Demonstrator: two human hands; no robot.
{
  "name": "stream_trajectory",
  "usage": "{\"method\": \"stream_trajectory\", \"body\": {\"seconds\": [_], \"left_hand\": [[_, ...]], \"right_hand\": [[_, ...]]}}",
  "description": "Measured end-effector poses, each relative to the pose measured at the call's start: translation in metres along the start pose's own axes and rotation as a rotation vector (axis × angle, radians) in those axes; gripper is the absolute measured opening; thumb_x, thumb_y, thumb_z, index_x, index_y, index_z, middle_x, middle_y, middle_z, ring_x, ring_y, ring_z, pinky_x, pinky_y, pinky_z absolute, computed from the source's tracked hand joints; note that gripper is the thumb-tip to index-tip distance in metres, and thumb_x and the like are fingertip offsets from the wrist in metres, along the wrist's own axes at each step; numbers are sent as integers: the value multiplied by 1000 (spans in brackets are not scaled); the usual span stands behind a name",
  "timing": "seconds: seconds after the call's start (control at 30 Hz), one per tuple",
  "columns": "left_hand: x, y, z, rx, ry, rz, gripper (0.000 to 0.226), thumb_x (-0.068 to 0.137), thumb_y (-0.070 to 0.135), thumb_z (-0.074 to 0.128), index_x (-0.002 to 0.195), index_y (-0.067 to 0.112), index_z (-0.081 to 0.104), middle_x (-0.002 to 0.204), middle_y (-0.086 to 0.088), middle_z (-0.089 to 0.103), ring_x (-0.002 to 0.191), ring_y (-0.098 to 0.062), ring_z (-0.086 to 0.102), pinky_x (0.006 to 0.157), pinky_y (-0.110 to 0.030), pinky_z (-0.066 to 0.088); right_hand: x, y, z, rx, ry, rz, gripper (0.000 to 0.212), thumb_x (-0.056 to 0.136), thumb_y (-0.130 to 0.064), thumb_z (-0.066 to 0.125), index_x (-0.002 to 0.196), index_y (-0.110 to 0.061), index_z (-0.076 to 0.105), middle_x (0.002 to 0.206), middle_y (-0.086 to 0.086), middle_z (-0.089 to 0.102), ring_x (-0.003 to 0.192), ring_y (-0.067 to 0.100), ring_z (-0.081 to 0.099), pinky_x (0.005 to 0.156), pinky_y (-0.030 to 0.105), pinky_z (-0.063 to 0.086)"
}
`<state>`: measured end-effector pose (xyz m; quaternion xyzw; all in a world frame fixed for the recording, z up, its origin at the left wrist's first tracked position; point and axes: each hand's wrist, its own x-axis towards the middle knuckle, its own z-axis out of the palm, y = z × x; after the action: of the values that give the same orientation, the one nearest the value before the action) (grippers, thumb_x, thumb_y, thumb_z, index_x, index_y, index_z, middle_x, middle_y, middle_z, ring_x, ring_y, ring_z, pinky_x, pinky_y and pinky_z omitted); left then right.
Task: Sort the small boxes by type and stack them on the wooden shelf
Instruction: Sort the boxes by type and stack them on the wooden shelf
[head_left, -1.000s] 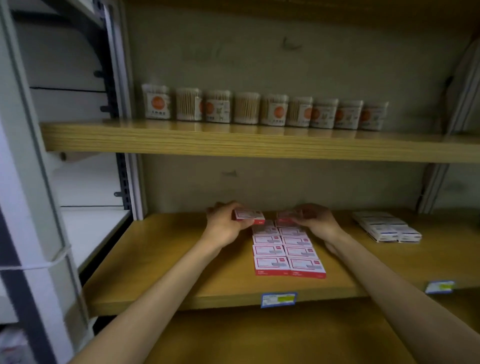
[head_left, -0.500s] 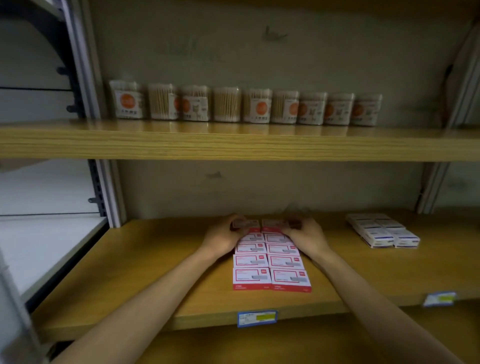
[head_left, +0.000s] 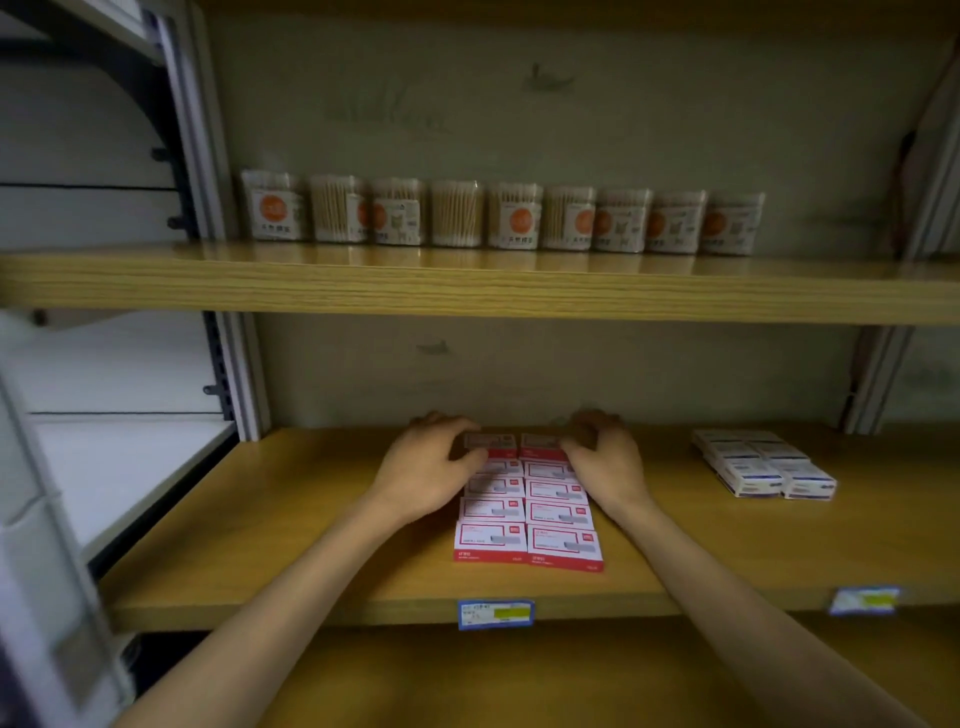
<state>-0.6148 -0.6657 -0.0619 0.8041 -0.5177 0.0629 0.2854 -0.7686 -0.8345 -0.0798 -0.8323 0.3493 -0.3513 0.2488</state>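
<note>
Red-and-white small boxes (head_left: 527, 525) lie in two columns on the middle wooden shelf (head_left: 291, 525). At the far end of the left column my left hand (head_left: 426, 470) grips one red box (head_left: 491, 444). My right hand (head_left: 605, 457) grips the red box (head_left: 540, 446) beside it, at the far end of the right column. Both boxes sit low against the rows, side by side. A group of blue-and-white small boxes (head_left: 763, 465) lies on the same shelf to the right.
The upper wooden shelf (head_left: 467, 288) carries a row of cotton swab tubs (head_left: 498, 215). Price tags (head_left: 496, 614) hang on the middle shelf's front edge. A lower shelf board (head_left: 519, 680) shows beneath. White metal shelving (head_left: 114, 457) stands at the left.
Both hands have lowered their red boxes from above the rows down to the far end of the two columns. The camera view shifted.
</note>
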Motion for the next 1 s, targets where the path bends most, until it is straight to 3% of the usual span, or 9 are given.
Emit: {"method": "stream_trajectory", "body": {"seconds": [0.1,0.23,0.43,0.6,0.8,1.0], "left_hand": [[-24,4,-18,166,84,28,41,96,45,56,135,33,54,136,6,57,125,-17,54,105,-39,46],[-59,-1,-42,239,168,-12,40,95,48,54,134,38,51,132,8,58,126,-17,53,103,-41,47],[-123,-18,-88,239,208,9,36,96,43,54,131,38,54,125,15,54,117,-10,53,97,-38,46],[-185,-47,-133,140,242,27,34,95,43,52,127,33,57,119,15,55,107,-9,56,89,-39,50],[-267,-100,-200,15,260,50,33,97,50,49,127,36,56,114,21,57,101,-1,57,89,-35,52],[-325,-182,-273,75,270,24,32,98,49,47,126,38,57,112,21,62,99,-1,57,90,-32,47]], "right_hand": [[-7,-16,-3,-126,-42,-148,36,84,-48,56,107,-26,72,110,-7,71,102,16,65,91,37,55],[-36,-63,-6,-108,-134,-361,21,92,-32,65,111,-26,71,111,-9,68,107,10,59,91,28,46],[-95,-123,12,48,-272,-544,16,93,-32,64,108,-32,69,105,-14,62,103,4,57,90,25,45],[-147,-187,39,174,-275,-597,13,93,-26,66,105,-26,72,99,-13,65,94,4,62,83,28,54],[-222,-280,71,328,-288,-571,12,96,-21,65,105,-24,72,100,-14,67,93,4,64,74,18,54],[-270,-368,139,255,-280,-601,15,96,-25,63,109,-26,70,99,-15,68,88,6,65,77,29,57]]}}
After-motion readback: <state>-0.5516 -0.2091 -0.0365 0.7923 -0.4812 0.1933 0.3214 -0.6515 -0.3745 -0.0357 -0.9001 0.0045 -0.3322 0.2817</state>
